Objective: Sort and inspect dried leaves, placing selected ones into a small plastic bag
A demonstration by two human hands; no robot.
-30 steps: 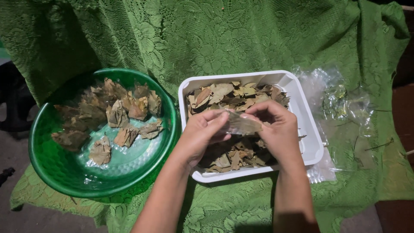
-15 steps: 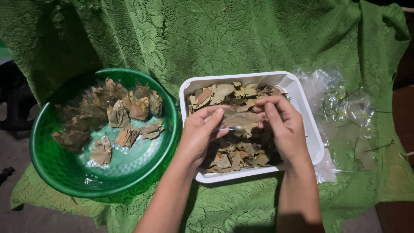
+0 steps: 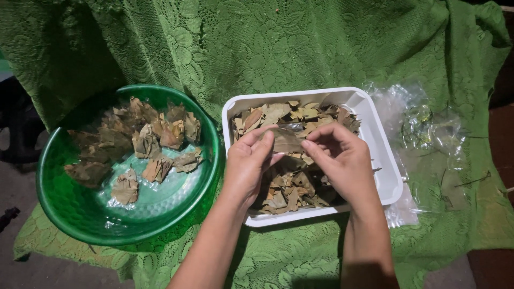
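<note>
Pinching dried leaf between left hand, right hand, above white tray.

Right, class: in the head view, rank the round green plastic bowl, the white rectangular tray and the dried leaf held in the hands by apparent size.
1. Round green plastic bowl
2. White rectangular tray, slightly smaller
3. Dried leaf, far the smallest

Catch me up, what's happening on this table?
A person's left hand and right hand together hold one dried leaf over a white tray filled with loose dried leaves. Beside it, a green bowl holds folded leaf parcels. A crumpled clear plastic bag lies on the other side, all on a green lace cloth.
</note>
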